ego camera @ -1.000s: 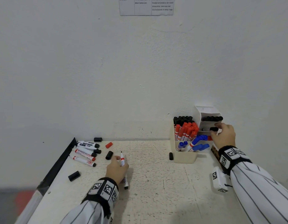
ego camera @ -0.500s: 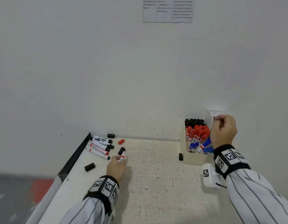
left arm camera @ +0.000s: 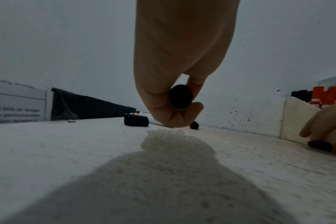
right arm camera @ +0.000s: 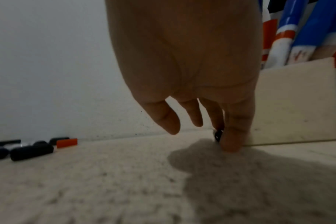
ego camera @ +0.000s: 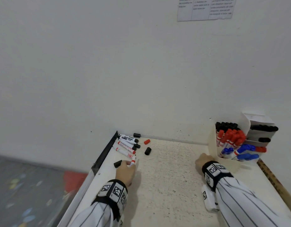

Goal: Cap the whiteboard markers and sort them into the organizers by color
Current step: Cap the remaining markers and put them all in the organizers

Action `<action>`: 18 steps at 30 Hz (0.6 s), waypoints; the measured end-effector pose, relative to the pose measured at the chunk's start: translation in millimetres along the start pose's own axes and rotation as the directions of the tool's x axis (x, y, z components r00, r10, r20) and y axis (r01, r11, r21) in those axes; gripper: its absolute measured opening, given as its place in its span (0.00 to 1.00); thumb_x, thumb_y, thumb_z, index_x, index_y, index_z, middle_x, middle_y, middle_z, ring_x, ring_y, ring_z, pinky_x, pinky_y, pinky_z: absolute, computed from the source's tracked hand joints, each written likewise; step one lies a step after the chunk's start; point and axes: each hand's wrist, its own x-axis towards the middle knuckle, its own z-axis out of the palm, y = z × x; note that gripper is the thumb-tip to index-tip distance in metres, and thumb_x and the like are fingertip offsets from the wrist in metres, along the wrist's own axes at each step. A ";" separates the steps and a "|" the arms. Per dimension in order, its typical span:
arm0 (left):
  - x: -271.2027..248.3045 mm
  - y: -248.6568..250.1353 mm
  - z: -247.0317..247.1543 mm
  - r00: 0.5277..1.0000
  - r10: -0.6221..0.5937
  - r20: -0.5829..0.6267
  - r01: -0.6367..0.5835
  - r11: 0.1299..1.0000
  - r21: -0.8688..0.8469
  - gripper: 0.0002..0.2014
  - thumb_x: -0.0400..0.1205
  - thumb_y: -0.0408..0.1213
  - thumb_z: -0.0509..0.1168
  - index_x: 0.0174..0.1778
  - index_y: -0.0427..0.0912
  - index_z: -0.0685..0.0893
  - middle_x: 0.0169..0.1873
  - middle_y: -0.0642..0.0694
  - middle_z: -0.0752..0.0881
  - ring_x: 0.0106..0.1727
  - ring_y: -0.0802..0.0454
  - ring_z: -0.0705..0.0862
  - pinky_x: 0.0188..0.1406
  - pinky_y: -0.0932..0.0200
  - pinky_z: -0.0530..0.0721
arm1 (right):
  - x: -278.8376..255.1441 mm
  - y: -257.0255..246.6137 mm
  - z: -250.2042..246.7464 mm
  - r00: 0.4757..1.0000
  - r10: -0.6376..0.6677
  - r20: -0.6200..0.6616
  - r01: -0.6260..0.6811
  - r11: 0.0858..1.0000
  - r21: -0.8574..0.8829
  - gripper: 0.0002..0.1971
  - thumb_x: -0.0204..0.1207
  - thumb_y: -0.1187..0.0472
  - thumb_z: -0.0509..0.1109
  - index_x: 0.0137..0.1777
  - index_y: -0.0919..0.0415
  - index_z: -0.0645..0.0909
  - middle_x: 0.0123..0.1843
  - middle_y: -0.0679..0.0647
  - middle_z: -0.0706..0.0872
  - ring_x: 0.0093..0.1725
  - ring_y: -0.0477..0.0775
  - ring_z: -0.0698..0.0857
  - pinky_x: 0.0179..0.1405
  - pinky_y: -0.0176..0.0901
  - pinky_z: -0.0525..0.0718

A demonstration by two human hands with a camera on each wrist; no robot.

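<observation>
Your right hand (ego camera: 202, 161) has come down from the organizer (ego camera: 214, 145) since half a second ago and now sits on the table (ego camera: 166, 177) at the box's near left corner. Its fingertips are on the loose black cap (left arm camera: 319, 145) lying there; the right-wrist view shows the cap (right arm camera: 218, 134) only as a sliver between two fingers, and I cannot tell whether it is pinched or merely touched. In my judgement, the last marker is filed and you are fetching a cap.

Your left hand (ego camera: 126, 169) has carried the uncapped marker (ego camera: 132, 161) across to the left pile; its fingers curl round the barrel, whose black butt end (left arm camera: 180, 97) faces the wrist camera. The long axis runs away from you toward the wall, tip forward and low, near the table. The label is red but the tip looks dark, so check the colour before capping.

Four capped markers (ego camera: 127, 143) lie side by side at the table's far left corner, with a red cap (ego camera: 146, 141) and three black caps (ego camera: 147, 151) loose around them.
</observation>
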 end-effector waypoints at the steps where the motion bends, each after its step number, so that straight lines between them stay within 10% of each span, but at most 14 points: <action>1: -0.6 -0.7 0.0 1.000 -0.004 0.008 0.005 1.000 -0.005 0.12 0.84 0.40 0.57 0.61 0.39 0.75 0.38 0.44 0.77 0.29 0.54 0.74 0.16 0.64 0.70 | 2.2 2.2 4.6 0.999 0.020 -0.025 -0.020 1.000 -0.005 0.20 0.81 0.61 0.57 0.71 0.68 0.68 0.73 0.65 0.70 0.73 0.63 0.71 0.69 0.48 0.70; 6: 1.1 -4.5 2.9 0.999 -0.011 0.040 0.010 1.000 0.017 0.12 0.84 0.41 0.57 0.60 0.41 0.74 0.44 0.42 0.78 0.30 0.54 0.74 0.17 0.64 0.71 | 2.3 5.5 12.9 0.994 0.008 -0.111 -0.018 0.996 -0.084 0.19 0.78 0.61 0.61 0.68 0.65 0.73 0.70 0.64 0.72 0.69 0.63 0.73 0.55 0.45 0.71; 18: -2.9 -1.4 14.6 0.992 0.023 0.122 -0.037 0.992 0.120 0.16 0.80 0.37 0.63 0.64 0.43 0.75 0.59 0.40 0.81 0.43 0.51 0.78 0.29 0.65 0.78 | -2.3 4.6 9.2 0.991 -0.035 -0.132 0.015 0.989 -0.149 0.18 0.85 0.58 0.53 0.72 0.60 0.69 0.74 0.53 0.72 0.73 0.51 0.72 0.69 0.38 0.68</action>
